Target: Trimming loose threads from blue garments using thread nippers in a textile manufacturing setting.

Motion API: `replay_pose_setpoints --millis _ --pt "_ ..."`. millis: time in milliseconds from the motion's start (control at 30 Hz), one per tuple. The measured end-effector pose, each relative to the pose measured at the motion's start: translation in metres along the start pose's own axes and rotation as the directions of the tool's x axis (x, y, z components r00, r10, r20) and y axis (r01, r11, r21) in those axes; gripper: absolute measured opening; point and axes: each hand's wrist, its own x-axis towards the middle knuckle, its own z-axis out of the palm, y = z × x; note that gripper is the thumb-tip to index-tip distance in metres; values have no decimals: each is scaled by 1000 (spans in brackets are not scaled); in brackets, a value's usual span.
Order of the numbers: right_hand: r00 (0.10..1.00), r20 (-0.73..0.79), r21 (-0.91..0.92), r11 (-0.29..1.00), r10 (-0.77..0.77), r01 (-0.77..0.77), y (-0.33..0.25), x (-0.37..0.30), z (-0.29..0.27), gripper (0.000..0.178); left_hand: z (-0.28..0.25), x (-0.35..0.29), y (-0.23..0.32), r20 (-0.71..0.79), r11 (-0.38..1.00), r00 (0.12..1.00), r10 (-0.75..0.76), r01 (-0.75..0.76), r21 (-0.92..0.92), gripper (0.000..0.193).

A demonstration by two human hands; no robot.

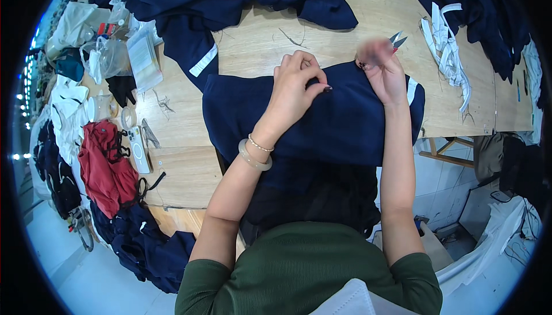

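On the wooden table (178,171), navy cloth (339,125) lies beneath the left fingers (305,60).

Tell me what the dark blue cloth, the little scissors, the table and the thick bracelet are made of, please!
The dark blue cloth looks like dull fabric: it drapes softly. The little scissors seem to have metal blades, grey and bright. The table looks like smooth wood or wood-look board: pale grain shows. The thick bracelet, pale and glossy, could be stone or plastic.
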Motion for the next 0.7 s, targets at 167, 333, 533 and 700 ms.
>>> replay_pose_setpoints --millis 167,333,533,700 --pt "1000 13 21 1000 12 -12 -1 0 0 18 -18 3 -22 65 757 964 -257 242 -607 2" --pt "999 26 15 999 33 -33 2 1 3 17 -26 -1 -26 -17 698 960 -278 190 -691 2" --pt "997 -54 -181 982 49 -58 1 -1 19 17 -22 -5 -17 -35 658 918 -395 256 -708 2" --pt "982 -190 -704 699 -21 -121 1 -12 57 13 -27 0 -13 -98 609 922 -374 164 -776 3"
